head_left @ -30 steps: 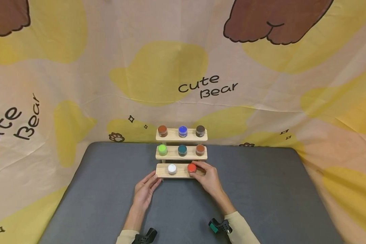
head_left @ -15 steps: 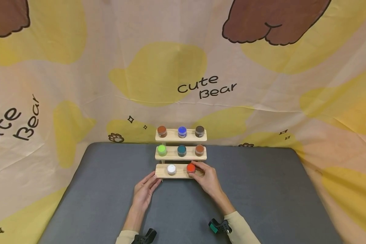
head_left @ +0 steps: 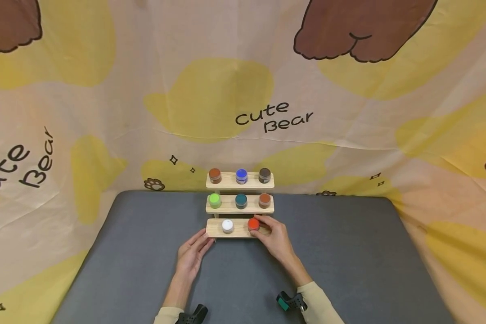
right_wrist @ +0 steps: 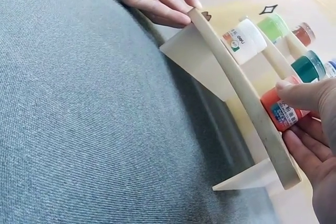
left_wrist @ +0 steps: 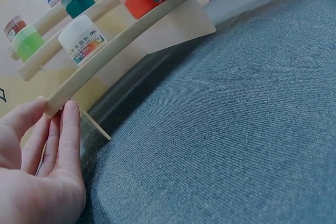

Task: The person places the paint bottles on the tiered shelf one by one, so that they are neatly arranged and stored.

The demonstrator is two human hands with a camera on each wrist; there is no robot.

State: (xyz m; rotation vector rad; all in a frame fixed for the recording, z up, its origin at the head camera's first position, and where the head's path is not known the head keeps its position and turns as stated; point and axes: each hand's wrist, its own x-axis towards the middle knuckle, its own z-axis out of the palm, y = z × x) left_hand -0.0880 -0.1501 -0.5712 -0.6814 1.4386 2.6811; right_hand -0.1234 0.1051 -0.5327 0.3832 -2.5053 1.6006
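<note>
A three-tier wooden display rack (head_left: 240, 231) stands on the table, holding small paint jars. At its lowest tier, my left hand (head_left: 191, 257) pinches the left end, thumb at the top edge and fingers underneath, as the left wrist view shows. My right hand (head_left: 276, 238) holds a red paint jar (head_left: 253, 223) between thumb and fingers on the right part of that tier. To the left of the red one sits a white paint jar (left_wrist: 82, 39) with a printed label. In the right wrist view the red jar's base is right at the tier's board.
The middle tier carries light green (head_left: 214, 200), teal (head_left: 241, 201) and brown (head_left: 264, 200) jars. Above stand a reddish-brown jar (head_left: 214, 175), a blue jar (head_left: 241, 176) and a dark jar (head_left: 264, 175). A printed cloth backdrop (head_left: 210, 99) rises behind the grey table (head_left: 340, 252).
</note>
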